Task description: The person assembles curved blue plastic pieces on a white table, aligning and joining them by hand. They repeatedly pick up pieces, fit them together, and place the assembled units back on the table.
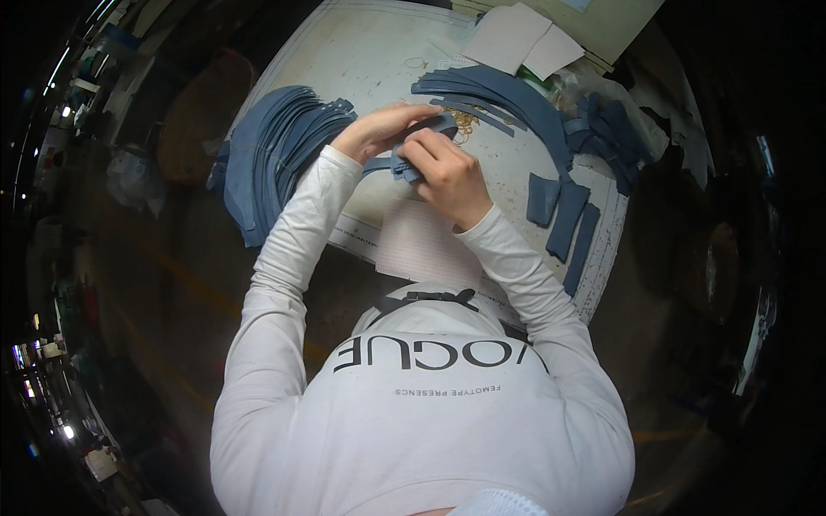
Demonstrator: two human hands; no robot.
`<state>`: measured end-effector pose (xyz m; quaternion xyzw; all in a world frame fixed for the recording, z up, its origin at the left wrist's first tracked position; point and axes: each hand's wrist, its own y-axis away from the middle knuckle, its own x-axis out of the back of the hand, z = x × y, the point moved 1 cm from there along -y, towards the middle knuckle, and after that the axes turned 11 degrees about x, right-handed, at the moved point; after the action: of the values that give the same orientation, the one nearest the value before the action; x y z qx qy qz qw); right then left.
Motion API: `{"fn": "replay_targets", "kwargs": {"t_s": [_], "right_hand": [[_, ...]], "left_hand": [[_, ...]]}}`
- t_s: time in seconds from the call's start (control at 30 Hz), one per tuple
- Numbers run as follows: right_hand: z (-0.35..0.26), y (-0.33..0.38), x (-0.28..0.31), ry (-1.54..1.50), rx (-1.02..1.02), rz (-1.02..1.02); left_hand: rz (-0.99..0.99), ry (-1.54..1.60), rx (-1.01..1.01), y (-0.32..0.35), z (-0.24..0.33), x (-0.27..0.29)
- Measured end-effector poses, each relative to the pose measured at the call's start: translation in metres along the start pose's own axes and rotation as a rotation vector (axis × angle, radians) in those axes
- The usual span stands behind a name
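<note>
Now a blue-grey strip (444, 125) is pinched by the right hand (447, 172), over the white table (353, 52) near the fanned stack (262, 159); whether it's gripped by the cupped left hand (379, 132) cannot be told.

White long-sleeved top (465, 439), loose, softly creased. Left sleeve (271, 318) and right sleeve (551, 310) rumpled along the forearms, reaching the wrists. Left hand (385, 131) and right hand (449, 176) bare. Large black lettering (422, 353) across top, upside down in view; smaller grey print line (447, 390) alongside. Black strap (434, 297) at waist, buckle-like fitting.
</note>
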<state>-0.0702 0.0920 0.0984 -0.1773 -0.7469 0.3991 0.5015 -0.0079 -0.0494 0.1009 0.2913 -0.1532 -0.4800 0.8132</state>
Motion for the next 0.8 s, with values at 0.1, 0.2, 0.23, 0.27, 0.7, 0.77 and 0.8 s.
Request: {"fn": "replay_targets", "kwargs": {"t_s": [0.1,0.2,0.23,0.27,0.7,0.77,0.8], "right_hand": [[0.007,0.002,0.005,-0.299,0.007,0.025],[0.037,-0.001,0.011,-0.281,-0.082,0.125],[0.047,-0.004,0.005,-0.309,-0.078,0.137],[0.055,-0.005,-0.001,-0.331,-0.081,0.115],[0.091,0.075,-0.093,-0.173,-0.586,-0.633],[0.09,0.083,-0.1,-0.1,-0.587,-0.638],[0.088,0.087,-0.103,-0.062,-0.592,-0.65]], "left_hand": [[0.072,-0.403,-0.108,0.014,0.009,0.01],[-0.009,-0.626,-0.117,0.027,0.014,0.022],[-0.063,-0.632,-0.108,0.028,0.014,0.025],[-0.111,-0.642,-0.111,0.029,0.014,0.027],[0.44,-0.577,0.008,-0.034,-0.126,0.111],[0.654,-0.823,-0.144,-0.037,-0.145,0.106],[0.639,-0.793,-0.186,-0.037,-0.151,0.104]]}}
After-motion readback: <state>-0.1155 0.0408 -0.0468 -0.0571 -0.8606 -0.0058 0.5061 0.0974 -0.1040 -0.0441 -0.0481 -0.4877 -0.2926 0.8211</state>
